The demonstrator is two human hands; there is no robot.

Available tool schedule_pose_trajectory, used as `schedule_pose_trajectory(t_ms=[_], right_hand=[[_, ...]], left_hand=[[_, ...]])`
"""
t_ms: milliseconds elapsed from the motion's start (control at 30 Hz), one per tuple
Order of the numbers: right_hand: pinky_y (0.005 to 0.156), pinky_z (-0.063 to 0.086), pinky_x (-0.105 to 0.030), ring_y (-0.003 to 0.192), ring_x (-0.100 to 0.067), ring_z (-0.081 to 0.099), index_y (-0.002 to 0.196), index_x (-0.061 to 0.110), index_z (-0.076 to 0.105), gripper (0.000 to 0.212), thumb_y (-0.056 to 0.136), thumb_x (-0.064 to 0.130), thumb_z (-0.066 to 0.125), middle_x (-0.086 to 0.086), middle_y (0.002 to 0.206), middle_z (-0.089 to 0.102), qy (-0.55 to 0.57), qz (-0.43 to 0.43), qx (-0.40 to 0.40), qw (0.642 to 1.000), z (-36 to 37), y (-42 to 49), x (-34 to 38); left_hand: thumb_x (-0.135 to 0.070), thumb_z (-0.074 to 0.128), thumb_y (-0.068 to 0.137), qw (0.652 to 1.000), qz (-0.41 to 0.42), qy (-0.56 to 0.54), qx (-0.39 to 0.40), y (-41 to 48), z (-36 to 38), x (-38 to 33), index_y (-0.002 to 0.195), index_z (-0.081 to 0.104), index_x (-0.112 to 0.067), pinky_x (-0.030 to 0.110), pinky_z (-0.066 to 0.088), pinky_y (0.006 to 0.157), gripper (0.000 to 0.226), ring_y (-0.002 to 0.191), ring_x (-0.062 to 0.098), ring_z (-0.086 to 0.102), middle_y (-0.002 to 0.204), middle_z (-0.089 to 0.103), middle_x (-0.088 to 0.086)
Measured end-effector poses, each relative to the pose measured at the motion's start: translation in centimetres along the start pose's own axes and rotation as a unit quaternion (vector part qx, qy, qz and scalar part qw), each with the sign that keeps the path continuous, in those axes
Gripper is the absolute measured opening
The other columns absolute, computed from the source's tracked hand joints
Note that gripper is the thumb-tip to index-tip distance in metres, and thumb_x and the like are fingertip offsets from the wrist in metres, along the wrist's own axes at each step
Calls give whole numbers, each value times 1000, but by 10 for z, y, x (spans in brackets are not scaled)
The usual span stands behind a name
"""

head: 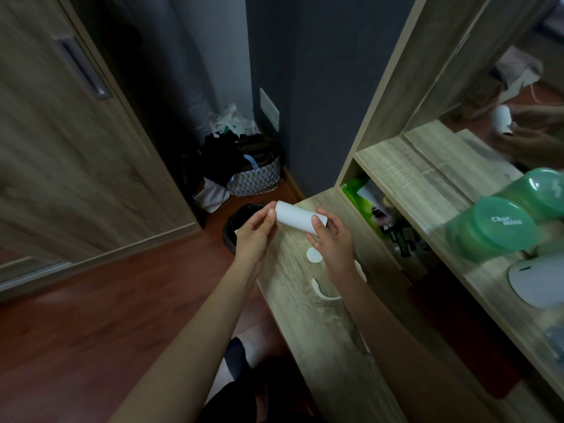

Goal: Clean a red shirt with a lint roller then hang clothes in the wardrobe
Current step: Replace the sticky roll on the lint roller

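Head view, single frame, some motion blur.

Obs: the person stands at the wooden desk (320,346), both forearms reaching in from 6 o'clock toward frame centre. A white roll (294,220) is held between the hands just above the desk's far corner. I take it to be the lint roller's sticky refill, off its handle.

Left hand (254,232): thumb and fingertips pinch the roll's 10 o'clock end. Right hand (331,239): fingers curled round the 4 o'clock end, gripping it.

Red shirt: not in view. Wardrobe door (76,148) fills the 9 o'clock side, well apart from the hands.

On the desk just below the right hand lies a white disc (315,255). Toward 6 o'clock from it lies a curved white piece (323,293), possibly the roller's frame; cannot tell. A black bin (229,230) sits on the floor directly under the left hand. A green tub (500,227) stands on the shelf at 3 o'clock.

Judgement: roller still being prepared, no cleaning begun.

Risks:
- The roll hangs over the desk edge, so a slipped pinch would likely drop it into the bin or onto the floor
- Sticky sheet could cling to the fingers and tear unevenly when peeled
- The wrist sits close above the disc, so a careless sweep could knock it off the desk
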State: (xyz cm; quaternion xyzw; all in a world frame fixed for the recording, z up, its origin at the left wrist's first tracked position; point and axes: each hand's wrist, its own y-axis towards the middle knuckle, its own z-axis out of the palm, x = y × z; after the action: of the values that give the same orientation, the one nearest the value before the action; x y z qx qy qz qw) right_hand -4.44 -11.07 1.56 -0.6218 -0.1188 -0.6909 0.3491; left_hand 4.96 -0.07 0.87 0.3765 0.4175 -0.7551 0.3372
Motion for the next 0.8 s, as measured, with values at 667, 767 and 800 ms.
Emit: schedule_pose_trajectory(t_ms=[667,767,800], right_hand=[[98,46,-33,114,-15,54,129,15,54,41,93,31,58,-1,127,57,-320,-26,63,945,-39,19,-17],[100,42,-39,117,-20,51,129,20,55,52,83,38,69,-3,127,56,-527,-74,139,835,-54,23,-42],[100,41,-40,116,-21,50,128,23,55,53,80,39,70,-2,125,56,-564,-87,159,806,-57,23,-49]], left_hand=[[-15,71,86,998,-52,42,-21,4,-38,-9,101,70,-12,29,61,75,15,94,19,69,110,65,10],[-15,71,86,997,-54,45,-24,5,-44,-9,102,69,-11,34,60,81,16,92,17,70,111,64,11],[-15,71,86,997,-55,46,-25,5,-45,-9,103,69,-11,35,60,82,17,91,17,70,111,64,11]])
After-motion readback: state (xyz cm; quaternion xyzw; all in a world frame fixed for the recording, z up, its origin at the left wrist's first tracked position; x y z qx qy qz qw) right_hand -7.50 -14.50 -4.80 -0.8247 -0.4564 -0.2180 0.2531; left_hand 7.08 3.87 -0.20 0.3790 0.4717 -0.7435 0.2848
